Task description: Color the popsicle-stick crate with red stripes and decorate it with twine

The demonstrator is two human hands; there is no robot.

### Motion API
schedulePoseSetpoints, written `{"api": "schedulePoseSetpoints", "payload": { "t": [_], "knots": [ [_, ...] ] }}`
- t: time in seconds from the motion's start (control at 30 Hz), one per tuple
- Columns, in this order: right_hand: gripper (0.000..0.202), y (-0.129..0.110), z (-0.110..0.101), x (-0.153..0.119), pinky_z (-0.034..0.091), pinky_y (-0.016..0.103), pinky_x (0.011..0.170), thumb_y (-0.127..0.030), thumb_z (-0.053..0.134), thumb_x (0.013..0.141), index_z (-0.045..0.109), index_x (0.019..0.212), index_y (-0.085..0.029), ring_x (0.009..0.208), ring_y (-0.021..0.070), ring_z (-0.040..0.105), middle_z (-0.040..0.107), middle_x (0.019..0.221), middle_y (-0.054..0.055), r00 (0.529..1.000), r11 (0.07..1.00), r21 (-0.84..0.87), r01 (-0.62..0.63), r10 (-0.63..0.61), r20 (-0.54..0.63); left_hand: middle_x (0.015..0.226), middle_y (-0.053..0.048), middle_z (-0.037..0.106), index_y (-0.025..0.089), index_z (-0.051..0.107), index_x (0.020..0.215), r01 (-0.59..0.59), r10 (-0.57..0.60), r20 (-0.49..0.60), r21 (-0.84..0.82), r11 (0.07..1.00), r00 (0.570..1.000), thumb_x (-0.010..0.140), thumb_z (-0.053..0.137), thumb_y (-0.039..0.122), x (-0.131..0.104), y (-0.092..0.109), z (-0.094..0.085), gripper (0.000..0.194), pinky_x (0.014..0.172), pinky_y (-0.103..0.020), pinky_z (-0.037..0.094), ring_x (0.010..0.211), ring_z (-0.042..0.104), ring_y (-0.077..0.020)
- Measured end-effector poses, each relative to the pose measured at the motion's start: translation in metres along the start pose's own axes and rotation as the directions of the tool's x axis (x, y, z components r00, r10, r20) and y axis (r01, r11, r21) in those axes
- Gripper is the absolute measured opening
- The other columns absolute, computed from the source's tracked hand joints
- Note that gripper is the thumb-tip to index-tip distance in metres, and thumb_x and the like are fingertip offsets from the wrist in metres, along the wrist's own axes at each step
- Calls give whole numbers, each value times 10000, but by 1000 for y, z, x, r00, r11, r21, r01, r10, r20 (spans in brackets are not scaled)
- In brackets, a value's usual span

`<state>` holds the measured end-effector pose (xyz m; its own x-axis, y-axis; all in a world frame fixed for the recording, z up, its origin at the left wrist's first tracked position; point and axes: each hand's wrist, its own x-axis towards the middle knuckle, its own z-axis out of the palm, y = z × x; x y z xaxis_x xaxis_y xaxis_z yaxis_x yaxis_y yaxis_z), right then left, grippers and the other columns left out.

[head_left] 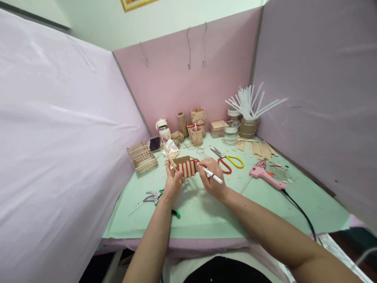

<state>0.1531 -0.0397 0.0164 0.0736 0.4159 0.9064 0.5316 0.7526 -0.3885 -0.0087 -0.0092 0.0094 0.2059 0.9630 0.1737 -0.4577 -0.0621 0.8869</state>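
Note:
A small craft piece (187, 169) with red and bare-wood stripes is held up over the middle of the table. At its left end my left hand (174, 181) grips it, fingers closed round the edge near some thin wooden sticks. My right hand (212, 177) is closed on a white marker (212, 174), whose red tip meets the striped side near its right end. Behind the stripes, a brown inner wall shows. Green-handled pruning shears (153, 197) lie partly hidden behind my left forearm.
Scissors (232, 158) lie right of my hands, and a pink glue gun (267, 177) with a black cord is further right. Behind stand wooden cups (196, 136), twine (178, 137), a water bowl (231, 132) and a pot of white sticks (248, 127). A stick basket (142, 158) sits left.

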Motion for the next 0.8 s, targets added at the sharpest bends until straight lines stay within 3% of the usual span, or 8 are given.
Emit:
{"api": "schedulePoseSetpoints", "payload": {
  "t": [0.17, 0.53, 0.8],
  "knots": [
    [108, -1, -1, 1, 474, 348, 732, -125, 477, 893, 535, 935, -207, 812, 188, 552, 591, 844, 55, 1000, 1000, -11, -22, 22, 7, 1517, -36, 382, 434, 261, 1427, -3, 3, 0, 21, 1000, 1000, 706, 764, 387, 1, -3, -3, 881, 1029, -417, 445, 1347, 445, -267],
    [86, -1, -1, 0, 453, 338, 687, -153, 470, 893, 530, 885, -214, 748, 183, 538, 583, 784, 39, 999, 999, -27, -32, 33, 23, 1540, -40, 351, 457, 231, 1438, -4, 4, -14, 29, 1000, 1000, 700, 775, 374, 0, -3, -3, 920, 1028, -425, 451, 1325, 477, -271],
    [95, -1, -1, 1, 472, 354, 728, -141, 475, 897, 532, 928, -211, 811, 195, 553, 594, 840, 57, 1000, 999, -26, -27, 27, 11, 1549, -52, 332, 444, 222, 1445, 3, -3, -7, 23, 1000, 1000, 694, 784, 363, 0, -2, -2, 941, 1040, -429, 439, 1328, 473, -266]
  ]
}}
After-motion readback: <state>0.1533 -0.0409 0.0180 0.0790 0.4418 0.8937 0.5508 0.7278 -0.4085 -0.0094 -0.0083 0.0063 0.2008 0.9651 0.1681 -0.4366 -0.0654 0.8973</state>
